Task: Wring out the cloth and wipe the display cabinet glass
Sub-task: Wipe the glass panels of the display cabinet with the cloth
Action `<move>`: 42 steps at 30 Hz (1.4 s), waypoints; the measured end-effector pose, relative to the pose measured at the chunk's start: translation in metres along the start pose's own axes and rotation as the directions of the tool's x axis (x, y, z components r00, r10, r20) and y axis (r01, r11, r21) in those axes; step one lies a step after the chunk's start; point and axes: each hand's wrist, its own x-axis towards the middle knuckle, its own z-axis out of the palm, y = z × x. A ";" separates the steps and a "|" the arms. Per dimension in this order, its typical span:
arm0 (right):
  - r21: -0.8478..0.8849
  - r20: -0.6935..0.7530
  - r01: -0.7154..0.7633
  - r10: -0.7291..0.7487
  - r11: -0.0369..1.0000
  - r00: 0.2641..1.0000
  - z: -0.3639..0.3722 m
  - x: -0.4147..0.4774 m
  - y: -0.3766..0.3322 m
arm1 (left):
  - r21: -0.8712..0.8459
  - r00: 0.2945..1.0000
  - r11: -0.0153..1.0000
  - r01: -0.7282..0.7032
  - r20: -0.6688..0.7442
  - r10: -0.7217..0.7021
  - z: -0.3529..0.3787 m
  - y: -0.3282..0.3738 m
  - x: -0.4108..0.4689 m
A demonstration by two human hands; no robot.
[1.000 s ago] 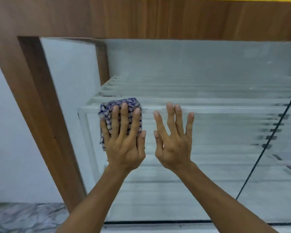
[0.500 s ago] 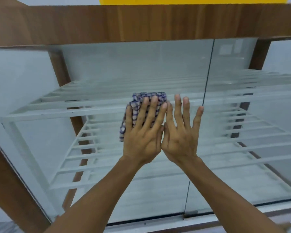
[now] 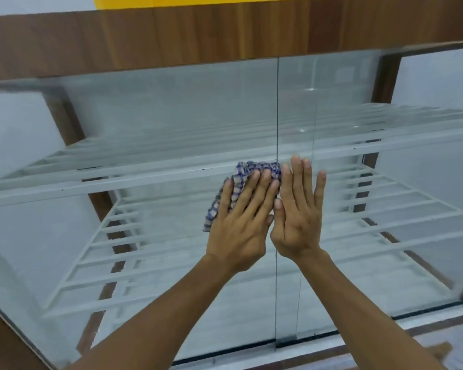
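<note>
While the left hand [image 3: 238, 228], fingers [image 3: 254, 188] straight, presses cloth [image 3: 241, 174] on wood-framed glass [image 3: 171, 116], the right hand [image 3: 297, 225] lies flat.

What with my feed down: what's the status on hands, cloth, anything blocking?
Left hand flat, pressing checked cloth against display cabinet glass. Right hand open, flat on glass alongside. Pane joint at cloth's right edge; nothing else blocking.

Over the last second the left hand [image 3: 238, 225] has slid the cloth [image 3: 247, 166] rightward along the glass [image 3: 171, 116], from beside the left wooden post [image 3: 64, 116] to the vertical seam [image 3: 277, 108] between the panes. The right hand [image 3: 297, 222], then apart from the left, now touches it and has crossed the seam. The left hand has tilted rightward, baring more cloth on its left.
</note>
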 end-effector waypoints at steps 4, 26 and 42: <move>0.029 0.010 -0.107 0.107 0.994 0.994 0.007 -0.019 -0.033 | 0.000 0.997 0.998 -0.063 -0.047 0.063 0.000 -0.015 -0.016; 0.039 0.163 0.175 -0.179 0.984 0.970 0.139 -0.005 -0.292 | 0.107 0.968 0.971 0.215 -0.155 -0.197 -0.096 -0.262 -0.175; 0.033 0.078 0.300 -0.302 0.953 0.950 0.131 -0.021 -0.251 | 0.219 0.973 0.962 0.161 -0.199 -0.118 -0.084 -0.241 -0.184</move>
